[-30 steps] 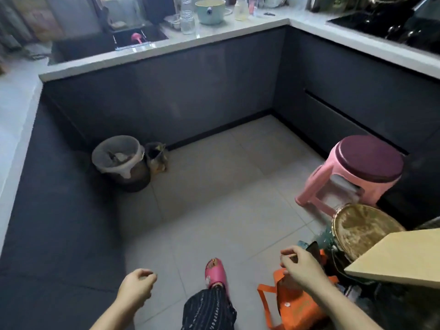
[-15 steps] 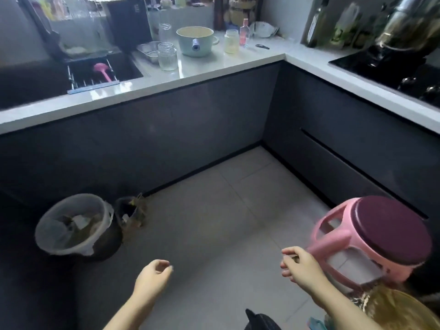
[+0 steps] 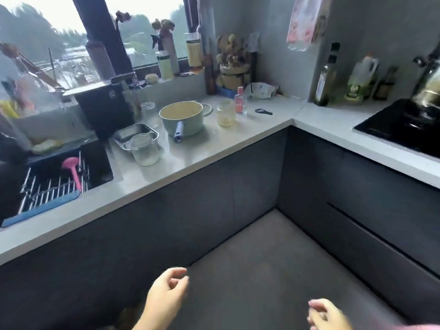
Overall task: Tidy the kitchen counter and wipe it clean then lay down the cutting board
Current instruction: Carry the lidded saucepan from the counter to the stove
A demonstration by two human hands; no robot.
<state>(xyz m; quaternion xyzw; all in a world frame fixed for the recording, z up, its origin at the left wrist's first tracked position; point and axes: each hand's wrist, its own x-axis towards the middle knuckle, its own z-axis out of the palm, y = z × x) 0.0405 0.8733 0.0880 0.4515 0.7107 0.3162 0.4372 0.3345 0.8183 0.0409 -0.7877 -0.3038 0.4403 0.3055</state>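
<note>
In the head view, the pale grey L-shaped stone counter [image 3: 214, 151] runs from the left edge across the middle of the frame, then turns down the right side above dark grey cabinet fronts [image 3: 209, 201]. At its centre stands a mint-green pot with a blue-tipped handle [image 3: 182, 117]; to the left of it lies a rectangular steel tray [image 3: 139, 133], with a ribbed clear glass jar [image 3: 145, 150] just in front of the tray. To the right of the pot stand a small glass jar of pale contents [image 3: 225, 113] and a small red-labelled bottle [image 3: 240, 101]. At centre left a black sink [image 3: 97, 163] holds a steel rack [image 3: 47, 190] and a pink utensil [image 3: 72, 167]. A black cooktop [image 3: 404, 127] sits at centre right. At bottom centre the left hand [image 3: 166, 296] hovers with loosely curled fingers, holding nothing; at bottom right the right hand [image 3: 326, 315], blurred and cut by the frame's edge, shows loosely bent fingers with nothing visible in them
</note>
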